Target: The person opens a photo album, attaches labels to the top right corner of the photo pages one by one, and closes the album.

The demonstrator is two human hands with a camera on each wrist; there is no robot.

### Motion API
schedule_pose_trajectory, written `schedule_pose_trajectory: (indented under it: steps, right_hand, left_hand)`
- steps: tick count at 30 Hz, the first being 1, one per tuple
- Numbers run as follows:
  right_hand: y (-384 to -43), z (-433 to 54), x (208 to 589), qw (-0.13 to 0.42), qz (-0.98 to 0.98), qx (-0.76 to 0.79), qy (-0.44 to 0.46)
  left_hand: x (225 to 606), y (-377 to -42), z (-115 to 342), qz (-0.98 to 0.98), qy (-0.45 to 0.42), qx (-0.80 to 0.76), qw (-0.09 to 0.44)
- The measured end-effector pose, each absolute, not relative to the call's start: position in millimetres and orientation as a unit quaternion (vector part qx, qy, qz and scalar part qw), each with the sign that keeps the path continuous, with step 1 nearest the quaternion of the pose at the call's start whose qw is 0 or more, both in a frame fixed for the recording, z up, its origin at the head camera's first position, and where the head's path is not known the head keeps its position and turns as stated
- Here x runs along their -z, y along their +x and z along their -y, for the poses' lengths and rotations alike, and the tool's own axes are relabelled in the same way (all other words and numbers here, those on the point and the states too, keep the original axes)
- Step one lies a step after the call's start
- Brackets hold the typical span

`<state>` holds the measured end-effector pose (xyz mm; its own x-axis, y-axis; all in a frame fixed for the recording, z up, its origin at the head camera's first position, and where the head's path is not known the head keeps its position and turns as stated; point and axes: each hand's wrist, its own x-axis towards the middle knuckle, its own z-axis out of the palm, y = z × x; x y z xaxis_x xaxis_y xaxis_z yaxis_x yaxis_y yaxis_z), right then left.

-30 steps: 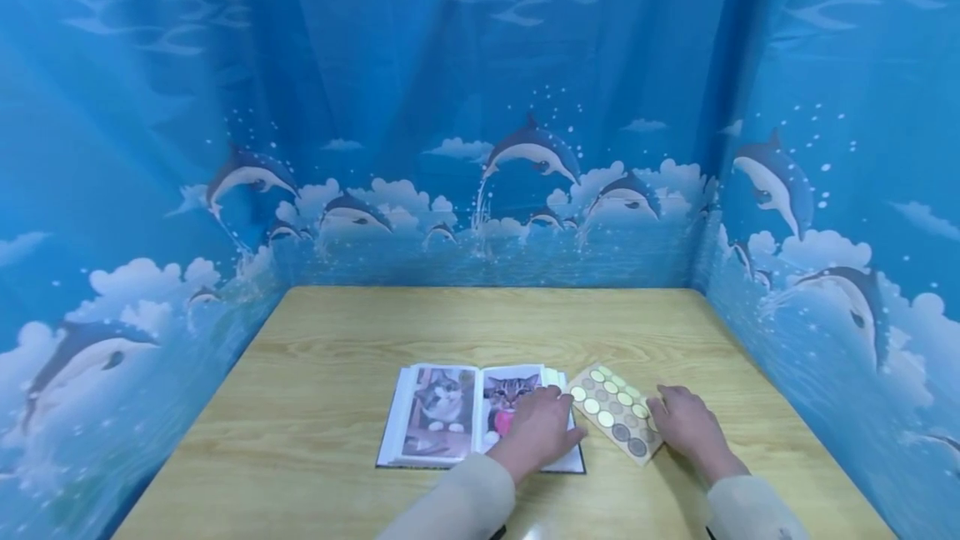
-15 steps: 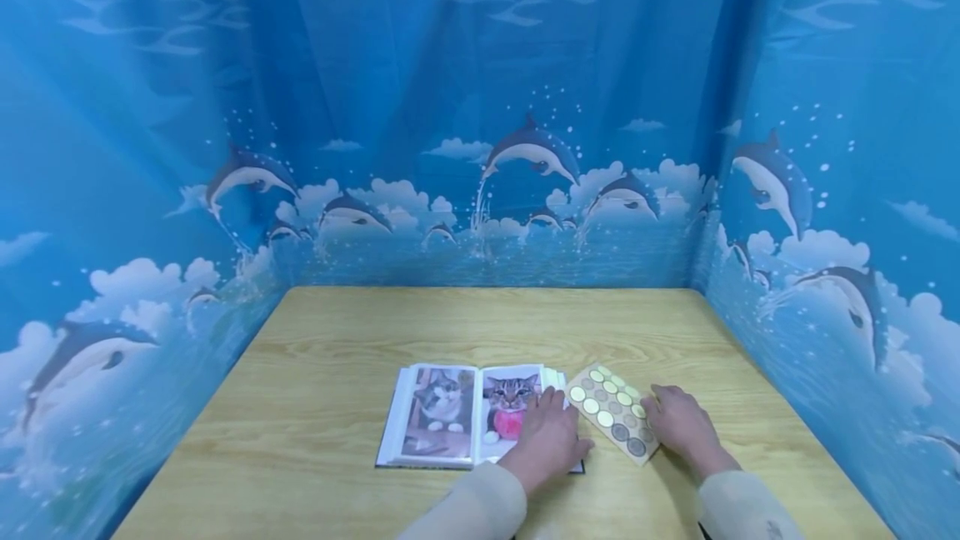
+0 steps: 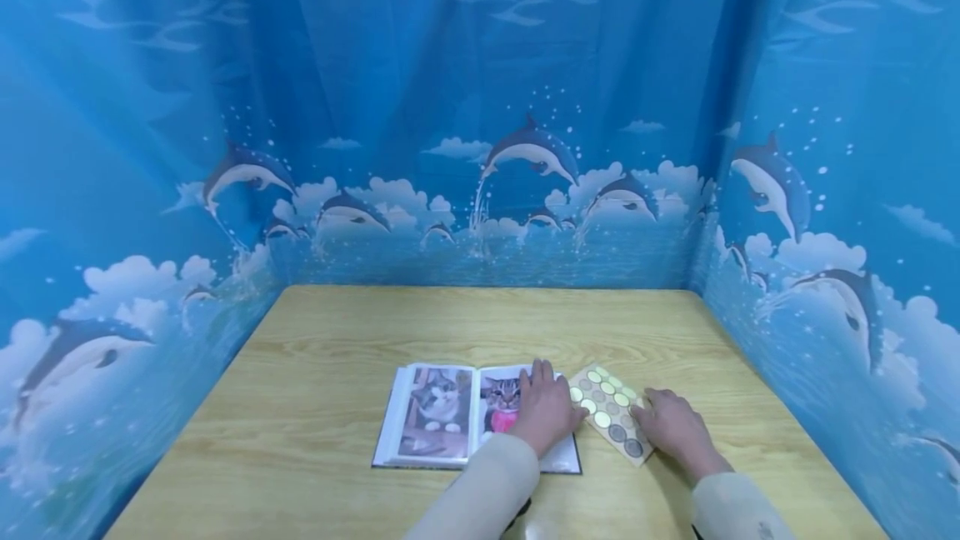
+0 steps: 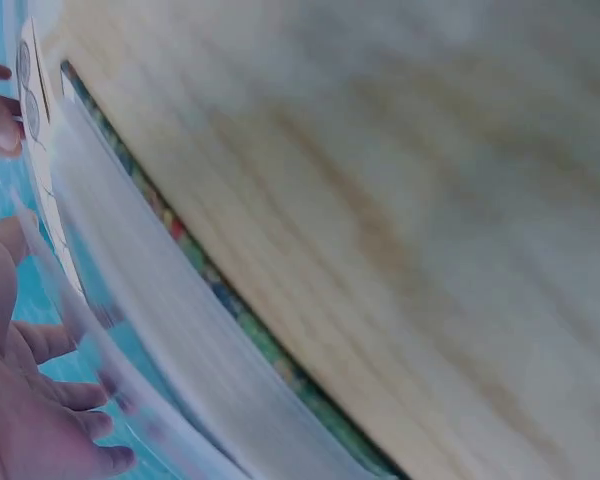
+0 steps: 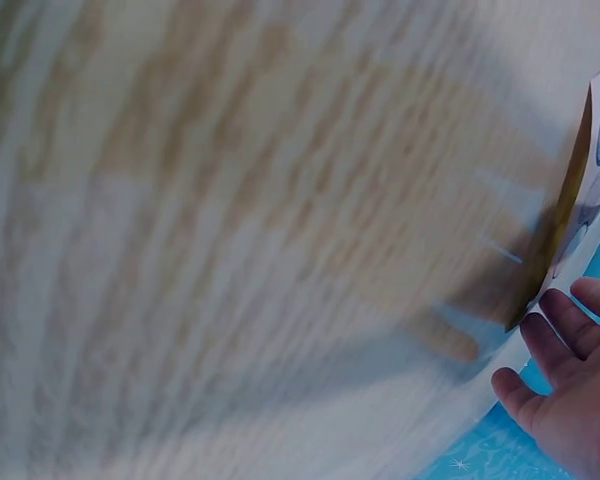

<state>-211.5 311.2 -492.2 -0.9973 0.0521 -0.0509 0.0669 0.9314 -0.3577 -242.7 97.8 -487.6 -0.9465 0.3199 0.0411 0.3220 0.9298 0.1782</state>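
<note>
A photo album (image 3: 382,440) lies spread on the table with cat pictures on both pages. My left hand (image 3: 543,415) is over its right page, fingers extended, thumb reaching past the page edge. In the left wrist view, a clear page (image 4: 140,390) stands lifted and curved beside my left hand (image 4: 30,390). To the album's right lies a tan card (image 3: 611,411) bearing rows of gold and grey coin-like discs. My right hand (image 3: 678,432) touches its right side. In the right wrist view, the fingertips of my right hand (image 5: 580,400) are beside the card's edge (image 5: 560,220).
A light wooden table (image 3: 337,332) carries everything. Blue curtains (image 3: 480,107) printed with dolphins and clouds surround its back and sides. Pale sleeves (image 3: 480,486) cover both forearms.
My left hand has moved up over the right page, with its fingers pointing farther away from me. My right hand has shifted slightly left along the card. Album and card stay put.
</note>
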Motion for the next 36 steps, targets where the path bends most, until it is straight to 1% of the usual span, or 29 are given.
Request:
schedule_pose_trajectory:
  steps: [8, 13, 19, 23, 29, 31, 33, 36]
  right_hand:
    - [-209, -308, 492, 0.019, -0.983, 0.178, 0.031]
    - [-209, -306, 490, 0.012, -0.986, 0.165, 0.025]
    - [-209, -308, 491, 0.01, -0.988, 0.154, 0.019]
    - [-209, -310, 493, 0.014, -0.986, 0.162, 0.019]
    - [-213, -311, 484, 0.019, -0.977, 0.208, 0.036]
    - [-214, -311, 479, 0.018, -0.97, 0.238, 0.04]
    - [-215, -311, 475, 0.015, -0.962, 0.269, 0.042]
    - [-216, -311, 469, 0.017, -0.945, 0.321, 0.052]
  left_hand:
    - [491, -255, -99, 0.982, -0.159, 0.098, -0.019]
    - [491, -257, -98, 0.981, -0.167, 0.102, -0.019]
    - [487, -258, -103, 0.973, -0.168, 0.158, -0.02]
    - [484, -257, -106, 0.961, -0.169, 0.22, -0.006]
    - [477, -258, -99, 0.926, -0.18, 0.329, 0.036]
    - [474, -259, -95, 0.917, -0.186, 0.351, 0.043]
    - [471, -261, -91, 0.911, -0.19, 0.364, 0.041]
    - [467, -264, -85, 0.899, -0.19, 0.394, 0.016]
